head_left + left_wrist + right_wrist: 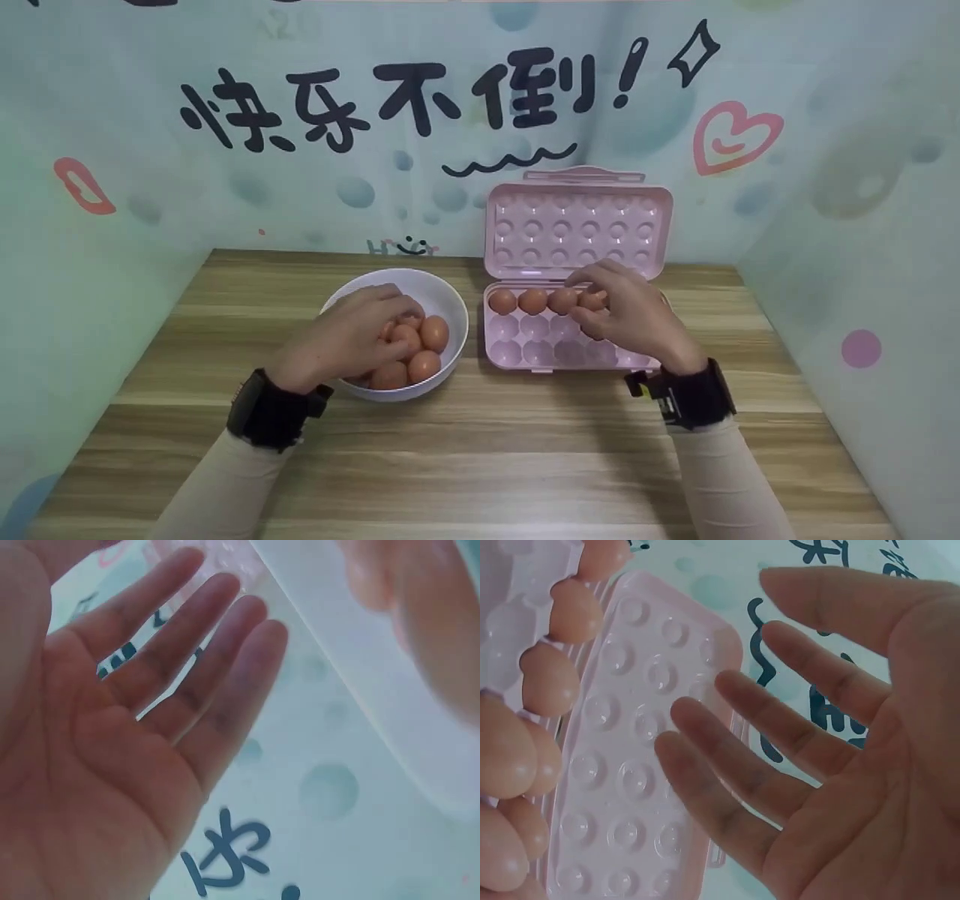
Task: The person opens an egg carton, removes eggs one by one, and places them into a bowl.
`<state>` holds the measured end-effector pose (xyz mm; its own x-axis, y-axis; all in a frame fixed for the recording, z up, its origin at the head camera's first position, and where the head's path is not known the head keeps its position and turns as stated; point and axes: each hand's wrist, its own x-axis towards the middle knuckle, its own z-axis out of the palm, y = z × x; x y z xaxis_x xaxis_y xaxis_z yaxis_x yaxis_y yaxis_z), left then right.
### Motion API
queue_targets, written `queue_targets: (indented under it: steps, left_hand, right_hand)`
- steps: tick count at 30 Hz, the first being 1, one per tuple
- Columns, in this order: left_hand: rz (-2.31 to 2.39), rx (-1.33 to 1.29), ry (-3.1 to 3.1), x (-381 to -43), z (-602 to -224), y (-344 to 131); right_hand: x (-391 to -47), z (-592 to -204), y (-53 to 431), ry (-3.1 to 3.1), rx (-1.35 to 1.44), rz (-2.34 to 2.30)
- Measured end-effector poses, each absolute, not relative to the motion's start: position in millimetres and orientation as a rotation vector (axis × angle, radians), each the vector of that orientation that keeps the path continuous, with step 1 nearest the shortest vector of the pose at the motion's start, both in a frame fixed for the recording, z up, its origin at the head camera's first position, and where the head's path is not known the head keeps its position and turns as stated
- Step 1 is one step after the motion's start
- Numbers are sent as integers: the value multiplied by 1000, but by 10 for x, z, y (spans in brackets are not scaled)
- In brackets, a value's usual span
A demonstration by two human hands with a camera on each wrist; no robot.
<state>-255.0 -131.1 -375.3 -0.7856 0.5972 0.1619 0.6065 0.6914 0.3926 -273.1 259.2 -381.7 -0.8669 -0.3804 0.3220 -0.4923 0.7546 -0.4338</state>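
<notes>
1. Eggs (pixel 434 334), brown and heaped, sit beneath the left hand (pixel 349 334) in a white bowl (pixel 450 296), whose left side the hand partly hides.
2. The left hand reaches over this heap, back upward. Its fingers look gently bent from the head view; in the left wrist view they are nearly straight, slightly apart, with nothing in their grasp. Whether a fingertip touches an egg, I cannot tell.
3. Well to the right of the left hand, below the right hand (pixel 630 311), lies a pink egg carton (pixel 534 328).
4. The right hand hovers over the carton's right part, fingers relaxed and spread, thumb apart, gripping nothing.
5. A row of carton eggs (pixel 533 301) runs along the back, leftward from the right hand's fingers. More eggs sit partly hidden under that hand, as the right wrist view shows.
6. Just beyond the right hand's fingertips stands the raised lid (pixel 574 232), its inner face covered with round bumps.
7. Behind each hand are a black wrist strap (pixel 266 412) and a pale sleeve (pixel 727 480), above a wood-grain desk (pixel 487 450).
8. Farther out, beyond both hands, black lettering (pixel 409 71) marks the pale backdrop (pixel 420 30).
</notes>
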Motion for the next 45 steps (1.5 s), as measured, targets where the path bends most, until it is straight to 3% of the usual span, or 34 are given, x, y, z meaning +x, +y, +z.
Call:
queue_targets:
  steps: [19, 45]
  left_hand:
    - [-739, -1048, -2758, -2397, -3917, -631]
    - [-849, -1092, -2733, -2467, -4087, -269]
  right_hand:
    - [-2864, -4160, 2853, -2685, 788, 486]
    - [-2905, -4374, 2799, -2910, 538, 435]
